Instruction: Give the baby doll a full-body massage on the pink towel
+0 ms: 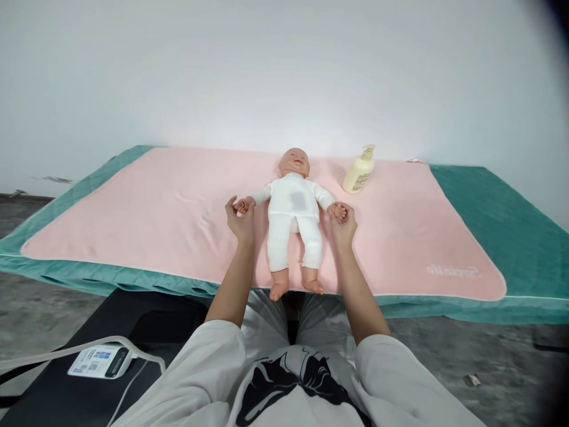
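A baby doll (293, 204) in a white long-sleeved top and white trousers lies on its back, head toward the wall and bare feet at the near edge. Beneath it spreads a pink mat (133, 207). My left hand (241, 224) is closed around the doll's hand on the left side of the picture. On the other side, my right hand (344, 225) grips the doll's other hand between thumb and fingers. Both doll arms are stretched outward and down. A grey patch marks the front of the top.
A cream pump bottle (358, 172) stands on the mat, right of the doll's head. Green quilted fabric (502, 219) covers the table under the mat. Behind rises a white wall (284, 71). At lower left, a white device (101, 360) and cable rest on a black surface (80, 403).
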`<state>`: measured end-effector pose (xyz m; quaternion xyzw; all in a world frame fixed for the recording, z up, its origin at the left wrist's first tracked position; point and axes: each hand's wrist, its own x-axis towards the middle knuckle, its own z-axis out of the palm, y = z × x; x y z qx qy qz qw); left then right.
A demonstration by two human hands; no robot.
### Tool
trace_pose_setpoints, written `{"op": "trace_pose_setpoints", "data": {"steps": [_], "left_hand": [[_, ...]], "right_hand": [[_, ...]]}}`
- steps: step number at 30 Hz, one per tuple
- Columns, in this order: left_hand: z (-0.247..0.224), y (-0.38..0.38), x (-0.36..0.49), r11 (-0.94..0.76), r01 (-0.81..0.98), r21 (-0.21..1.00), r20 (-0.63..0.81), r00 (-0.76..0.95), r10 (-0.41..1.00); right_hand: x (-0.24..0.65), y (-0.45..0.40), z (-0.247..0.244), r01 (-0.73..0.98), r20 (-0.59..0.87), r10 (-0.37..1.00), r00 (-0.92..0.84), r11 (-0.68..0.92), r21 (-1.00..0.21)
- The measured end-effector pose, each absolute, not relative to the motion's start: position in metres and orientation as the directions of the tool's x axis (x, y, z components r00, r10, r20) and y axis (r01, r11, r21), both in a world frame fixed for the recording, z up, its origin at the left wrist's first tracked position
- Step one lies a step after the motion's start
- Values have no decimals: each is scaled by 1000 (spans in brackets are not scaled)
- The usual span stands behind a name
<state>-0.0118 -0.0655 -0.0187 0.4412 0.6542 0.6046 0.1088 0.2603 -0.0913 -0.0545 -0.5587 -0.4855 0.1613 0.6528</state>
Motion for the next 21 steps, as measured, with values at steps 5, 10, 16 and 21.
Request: {"op": "trace_pose_setpoints", "data": {"steps": [5,10,16,21], "left_hand": [[-24,-84,-19,-30,437,899,268,-495,827],[-28,-86,-23,-23,486,874,254,-416,873],[-28,-84,-23,-45,493,869,268,-393,879],[-21,-87,-20,-33,449,893,267,-470,842]], "right_hand": [[255,-108,-47,315,345,815,465,212,-925],[253,-114,-43,318,331,830,448,197,-927],[258,-110,-48,319,319,837,445,185,-930],[255,-103,-49,272,365,752,549,252,-929]]}}
